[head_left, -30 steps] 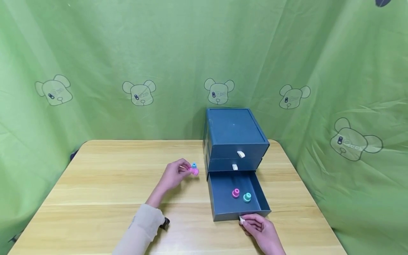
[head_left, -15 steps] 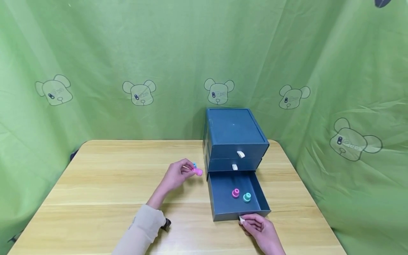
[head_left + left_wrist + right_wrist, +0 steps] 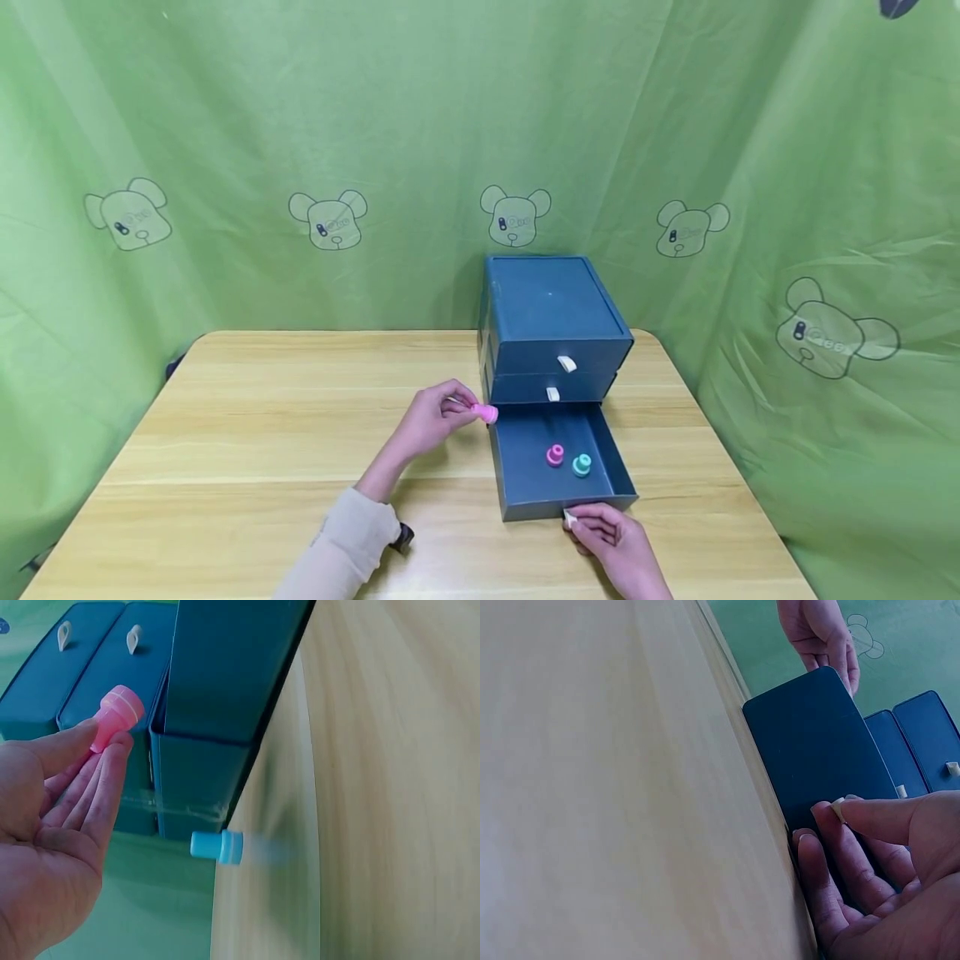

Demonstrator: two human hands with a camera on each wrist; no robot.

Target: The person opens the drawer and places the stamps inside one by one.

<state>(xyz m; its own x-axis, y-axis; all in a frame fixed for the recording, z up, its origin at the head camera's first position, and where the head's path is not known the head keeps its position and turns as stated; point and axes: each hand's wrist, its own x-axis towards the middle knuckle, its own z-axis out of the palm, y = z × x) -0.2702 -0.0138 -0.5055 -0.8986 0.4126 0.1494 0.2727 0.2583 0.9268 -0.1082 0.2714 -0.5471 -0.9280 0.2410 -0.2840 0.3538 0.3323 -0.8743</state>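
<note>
My left hand (image 3: 431, 419) pinches a light pink stepped plastic peg (image 3: 487, 413) between thumb and fingers, at the left rim of the pulled-out bottom drawer (image 3: 517, 483). Inside that drawer a magenta peg (image 3: 555, 454) and a teal peg (image 3: 582, 464) stand apart from each other. A blue peg (image 3: 217, 847) of similar shape is on the table beside the cabinet in the left wrist view; the left hand hides it in the head view. At the drawer front, my right hand (image 3: 618, 546) pinches the small white pull tab (image 3: 839, 808).
A dark blue cabinet (image 3: 555, 296) stands at the back right of the wooden table (image 3: 247, 433). Its upper drawer (image 3: 532, 357) and middle drawer (image 3: 525, 387) are closed, each with a white tab. Green curtain (image 3: 420, 125) surrounds the table at the back and sides.
My left hand has moved right with the light pink peg, from beside the blue peg to the drawer's left rim. My right hand stays at the pull tab, and the drawer has not moved.
</note>
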